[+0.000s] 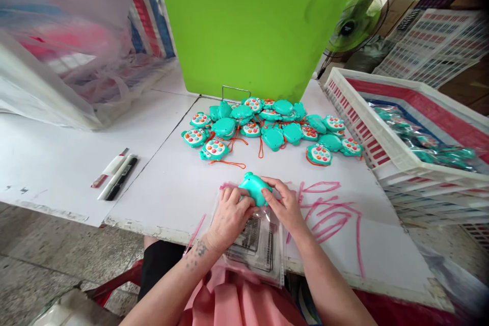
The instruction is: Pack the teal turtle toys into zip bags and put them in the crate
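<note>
A turquoise turtle-shaped toy (255, 188), its plain back facing up, is at the top end of a stack of clear plastic bags (263, 244) with black print. My right hand (284, 205) grips the toy's right edge between thumb and fingers. At the toy's lower left, my left hand (233, 211) is closed, its fingers curled at the bag's upper edge and touching the toy. The left fingertips are partly hidden. Behind my hands lies a pile of similar toys (273, 137), some showing coloured round buttons, with orange cord loops.
Marker pens (121, 178) lie at left on the white table (153, 188). A green board (252, 25) stands behind the pile. At right, a white plastic crate (382, 127) holds bagged toys. A large plastic sack (76, 61) is at far left, a fan (351, 28) at back right.
</note>
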{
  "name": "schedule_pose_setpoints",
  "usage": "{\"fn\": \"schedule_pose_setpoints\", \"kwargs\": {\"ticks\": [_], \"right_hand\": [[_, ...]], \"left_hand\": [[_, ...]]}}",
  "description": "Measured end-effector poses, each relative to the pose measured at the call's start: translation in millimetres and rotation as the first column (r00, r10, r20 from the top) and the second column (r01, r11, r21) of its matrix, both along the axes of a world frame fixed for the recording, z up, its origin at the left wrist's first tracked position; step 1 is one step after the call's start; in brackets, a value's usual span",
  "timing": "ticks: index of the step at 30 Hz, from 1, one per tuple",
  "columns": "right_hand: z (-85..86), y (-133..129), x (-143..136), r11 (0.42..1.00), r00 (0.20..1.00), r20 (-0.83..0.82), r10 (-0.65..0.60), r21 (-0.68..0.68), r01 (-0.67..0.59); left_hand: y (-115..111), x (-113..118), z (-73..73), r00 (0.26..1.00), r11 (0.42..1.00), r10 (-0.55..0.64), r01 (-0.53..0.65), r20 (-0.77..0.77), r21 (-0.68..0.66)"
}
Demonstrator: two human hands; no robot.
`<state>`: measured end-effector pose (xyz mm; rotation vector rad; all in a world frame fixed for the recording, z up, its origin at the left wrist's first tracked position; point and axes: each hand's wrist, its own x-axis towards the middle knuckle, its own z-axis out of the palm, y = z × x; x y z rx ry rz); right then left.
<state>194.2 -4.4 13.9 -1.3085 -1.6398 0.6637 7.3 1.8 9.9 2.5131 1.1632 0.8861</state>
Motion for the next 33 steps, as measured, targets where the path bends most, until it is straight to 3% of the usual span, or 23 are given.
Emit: {"fn": "schedule_pose_setpoints", "kwargs": {"ticks": [6, 8, 10, 13, 16, 20, 28, 33], "right_hand": [[-3.3, 4, -4, 0.977, 0.958, 0.208, 0.199, 0.037, -0.211], [-5.2, 4, -4, 0.988, 0.971, 0.220, 0.092, 0.098, -0.115], [-6.4, 4, -2, 0.988, 0.975, 0.198, -0.103, 0.133, 0.077], [-7.7, 0, 4, 0.975, 0.947, 0.235, -0.218, 0.024, 0.219], [-10.5, -3, 5, 0.984, 0.932, 0.341, -0.123, -0.080, 0.160], [-13.2, -3, 2, 0.992, 0.944, 0.327, -0.046, -0.099, 0.083], [-8.2, -4, 0, 0.993, 0.979, 0.202, -0.023, -0.111, 0.046], [-12.1, -4, -1, 0.997, 0.974, 0.227, -0.014, -0.068, 0.030]], "left_hand": [[-1, 3, 1.8, 0.994, 0.998, -0.065, 0.063, 0.083, 0.027], [1, 3, 0.8, 0.994, 0.998, -0.056, 0.058, 0.095, -0.021], [2, 3, -0.5, 0.994, 0.996, -0.012, 0.022, 0.113, -0.088], [4, 2, -2.3, 0.989, 0.987, 0.052, -0.030, 0.138, -0.156], [4, 2, -3.4, 0.986, 0.985, 0.063, -0.037, 0.153, -0.168], [5, 1, -0.8, 0.986, 0.982, 0.050, -0.020, 0.156, -0.190], [9, -4, 10.9, 0.994, 0.966, -0.021, 0.046, 0.103, -0.253], [7, -4, 11.4, 0.995, 0.973, -0.004, 0.027, 0.100, -0.229]]}}
